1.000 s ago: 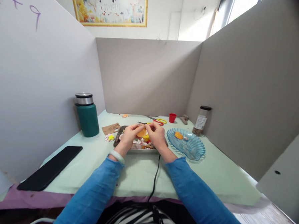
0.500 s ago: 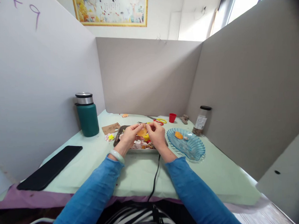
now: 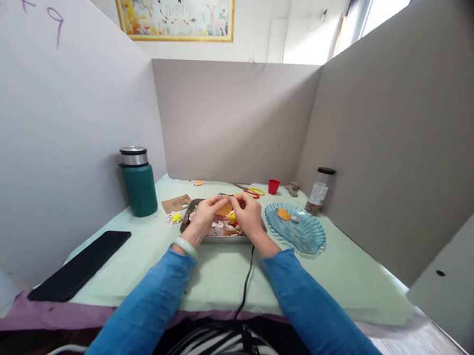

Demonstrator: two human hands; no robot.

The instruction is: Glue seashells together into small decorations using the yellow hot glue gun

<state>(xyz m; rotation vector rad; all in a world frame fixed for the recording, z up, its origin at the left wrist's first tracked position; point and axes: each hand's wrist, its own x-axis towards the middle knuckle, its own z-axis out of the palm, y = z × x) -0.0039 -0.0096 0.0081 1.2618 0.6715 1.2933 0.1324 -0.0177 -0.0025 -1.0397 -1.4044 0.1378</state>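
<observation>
Above a metal tray [image 3: 224,240] of small colourful pieces, both my hands meet at a flat, round orange piece [image 3: 224,208]. My left hand [image 3: 207,215] is closed on it, thumb on its near face. At the piece's upper right edge, the fingertips of my right hand [image 3: 247,213] are pinched together; whatever they grip is too small to make out. To the right, a blue scalloped plate [image 3: 303,232] holds a similar orange piece [image 3: 283,214] and a small speckled bit [image 3: 295,219].
Behind the tray are scissors [image 3: 256,191] and a red cup [image 3: 273,186]. A green flask [image 3: 139,182] and black mat [image 3: 82,265] stand left, a lidded jar [image 3: 319,191] right. Cardboard [image 3: 176,203] lies beside the tray; a black cable [image 3: 248,277] runs toward me. Partitions enclose the table.
Hardly anything differs. Both hands stay over the tray, and the orange piece between them is tilted slightly differently.
</observation>
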